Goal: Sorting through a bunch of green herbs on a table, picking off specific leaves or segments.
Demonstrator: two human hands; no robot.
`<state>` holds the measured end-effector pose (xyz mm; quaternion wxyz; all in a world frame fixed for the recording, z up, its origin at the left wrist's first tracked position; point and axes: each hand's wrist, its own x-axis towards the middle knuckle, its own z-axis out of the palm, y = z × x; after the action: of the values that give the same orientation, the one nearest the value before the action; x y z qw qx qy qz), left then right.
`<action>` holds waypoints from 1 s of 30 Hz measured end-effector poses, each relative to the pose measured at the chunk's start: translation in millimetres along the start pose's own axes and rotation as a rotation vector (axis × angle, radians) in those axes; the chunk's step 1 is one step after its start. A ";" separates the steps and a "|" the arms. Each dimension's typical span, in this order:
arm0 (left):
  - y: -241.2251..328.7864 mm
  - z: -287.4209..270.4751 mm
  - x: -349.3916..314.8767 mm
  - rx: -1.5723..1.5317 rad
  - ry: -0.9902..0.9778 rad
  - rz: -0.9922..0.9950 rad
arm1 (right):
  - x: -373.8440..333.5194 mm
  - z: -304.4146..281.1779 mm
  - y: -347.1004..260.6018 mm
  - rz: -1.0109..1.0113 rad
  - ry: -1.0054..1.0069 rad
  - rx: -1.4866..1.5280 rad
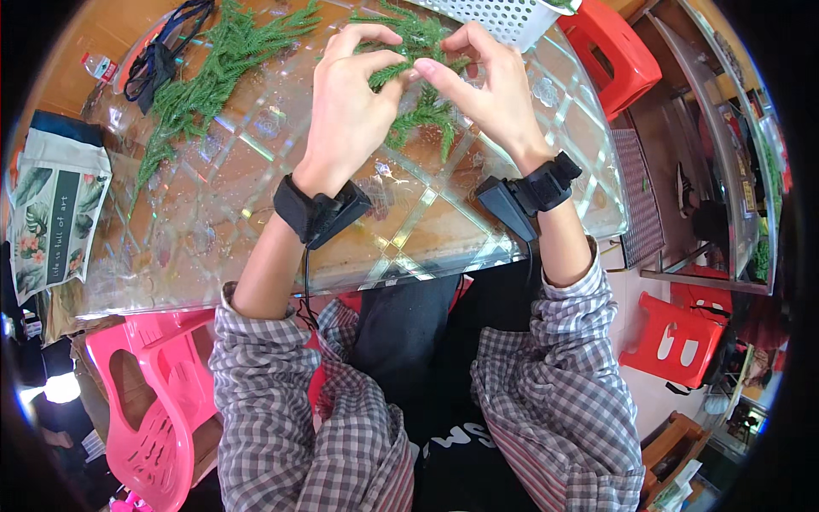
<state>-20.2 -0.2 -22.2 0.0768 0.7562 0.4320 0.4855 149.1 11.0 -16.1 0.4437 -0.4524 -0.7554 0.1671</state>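
Over the far part of the table, a green needle-leaved sprig (424, 119) is between my two hands, some of its tips hanging toward me. My left hand (354, 102) is closed, its thumb and fingers pinching the sprig from the left. From the other side my right hand (495, 98) pinches it too, thumb tip close to the left fingertips. The exact spot of each grip is partly hidden by the fingers and leaves. Left of my hands lies a larger pile of similar green branches (205, 90).
A glossy patterned cover lies on the table (341, 269). At the far edge stands a white perforated basket (503, 19), with a red stool (610, 55) beyond it. Dark straps (155, 72), a small bottle (100, 66) and a printed bag (60, 205) are on the left. A pink chair (158, 410) stands nearer.
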 end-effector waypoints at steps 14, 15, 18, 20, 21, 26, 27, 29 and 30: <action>5.5 -3.5 2.1 0.022 0.052 0.099 | 0.1 6.9 10.1 -0.246 0.110 -0.081; 5.5 -3.8 3.0 0.054 0.057 0.144 | -0.1 6.4 10.2 -0.246 0.098 -0.067; 4.6 -6.2 4.7 0.101 0.060 0.218 | -0.4 4.7 10.3 -0.245 0.074 -0.041; 5.5 -7.7 6.1 0.130 0.061 0.276 | -1.1 3.0 10.0 -0.239 0.032 -0.030; 8.0 -8.2 6.9 0.128 0.059 0.277 | -1.5 2.2 10.2 -0.235 0.011 -0.025; 17.1 -10.9 8.4 0.248 0.074 0.360 | -1.7 0.5 11.0 -0.159 -0.042 0.183; 16.9 -11.1 8.4 0.253 0.084 0.362 | -1.9 -0.4 10.3 -0.160 -0.053 0.195; 16.7 -11.6 8.6 0.258 0.094 0.366 | -2.3 -2.8 8.3 -0.160 -0.076 0.218; 16.4 -12.2 8.5 0.270 0.097 0.368 | -2.2 -4.0 6.7 -0.159 -0.075 0.217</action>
<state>-19.1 -7.8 -1.5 -0.1356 0.8014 0.3513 0.4647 156.4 12.2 -19.5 0.4735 -0.3339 -0.7823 0.2289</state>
